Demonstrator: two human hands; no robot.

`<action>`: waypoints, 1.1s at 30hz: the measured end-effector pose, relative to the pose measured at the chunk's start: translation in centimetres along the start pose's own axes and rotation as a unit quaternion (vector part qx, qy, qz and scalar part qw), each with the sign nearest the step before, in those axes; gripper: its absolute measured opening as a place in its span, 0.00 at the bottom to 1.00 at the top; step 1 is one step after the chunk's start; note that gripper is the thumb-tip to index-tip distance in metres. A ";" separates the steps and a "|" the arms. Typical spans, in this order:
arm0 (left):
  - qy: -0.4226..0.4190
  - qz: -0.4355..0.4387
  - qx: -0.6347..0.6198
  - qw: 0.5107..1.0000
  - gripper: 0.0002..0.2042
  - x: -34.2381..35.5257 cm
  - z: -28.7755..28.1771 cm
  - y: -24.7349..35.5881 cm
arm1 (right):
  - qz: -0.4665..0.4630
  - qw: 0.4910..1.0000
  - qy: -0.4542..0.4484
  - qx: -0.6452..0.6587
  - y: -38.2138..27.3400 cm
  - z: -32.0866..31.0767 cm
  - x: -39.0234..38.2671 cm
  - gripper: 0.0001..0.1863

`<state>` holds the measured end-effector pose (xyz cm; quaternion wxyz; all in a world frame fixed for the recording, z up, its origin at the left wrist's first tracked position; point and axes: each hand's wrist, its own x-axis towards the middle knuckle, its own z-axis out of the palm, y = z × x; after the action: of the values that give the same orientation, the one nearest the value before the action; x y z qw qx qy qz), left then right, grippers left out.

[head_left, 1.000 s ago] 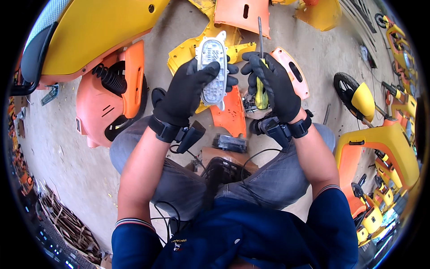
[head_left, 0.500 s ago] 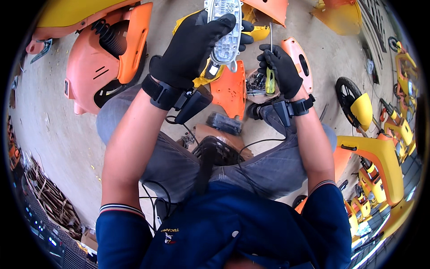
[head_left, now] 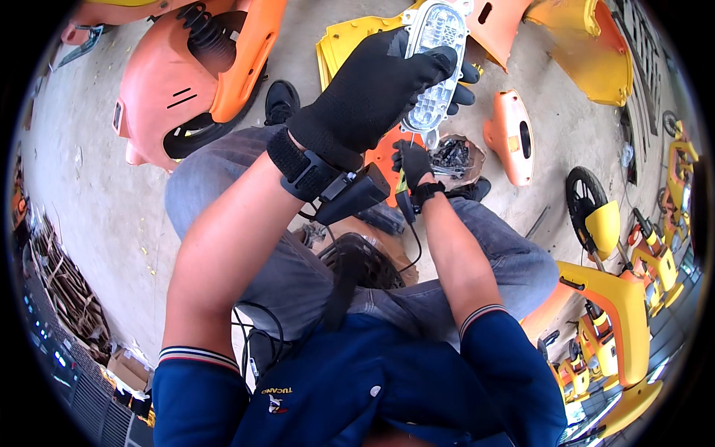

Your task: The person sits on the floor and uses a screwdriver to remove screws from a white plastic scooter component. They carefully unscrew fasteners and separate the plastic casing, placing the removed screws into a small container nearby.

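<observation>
In my black-gloved left hand [head_left: 365, 97], fingers wrapped round it, is a clear oval vehicle lamp [head_left: 439, 30] with mounting tabs along its edge. The lamp is held raised, with my thumb across its face. My black-gloved right hand [head_left: 412, 160] grips a screwdriver [head_left: 402, 182] by its yellow-green handle. Its thin shaft points up toward the lamp's lower end; I cannot tell whether the tip touches it. Below and beyond my right hand, an orange plastic panel [head_left: 380, 158] and a box of small hardware [head_left: 454, 155] sit on the floor.
A large orange scooter body [head_left: 153, 97] stands at left. Yellow panels [head_left: 339, 56] lie beyond my hands. An orange cover [head_left: 509, 141] and a wheel with a yellow fender [head_left: 588, 201] are at right, near several yellow scooter parts. Cables hang by my wrists and lap.
My left hand and the lamp have moved right. My right hand with the screwdriver has come left and nearer, to beneath the lamp's lower end. The view has shifted slightly.
</observation>
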<state>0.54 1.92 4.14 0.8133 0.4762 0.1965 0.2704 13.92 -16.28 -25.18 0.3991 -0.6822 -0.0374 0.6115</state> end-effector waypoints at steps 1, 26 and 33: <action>0.012 -0.020 -0.036 0.999 0.17 0.0 0.0 0.0 | 0.018 1.000 0.010 0.001 2.3 0.3 0.5 0.11; 0.096 -0.070 0.070 0.990 0.13 -0.1 0.4 -1.4 | 0.016 0.910 0.285 -0.299 11.7 1.7 3.3 0.12; 0.114 -0.118 -0.031 0.986 0.13 -0.2 1.0 -0.9 | -0.012 0.899 0.295 -0.322 10.0 2.4 2.7 0.12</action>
<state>1.17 0.82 3.83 0.8262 0.3902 0.3342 0.2310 8.11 -20.41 -33.14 0.1575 -0.9221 -0.1215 0.3318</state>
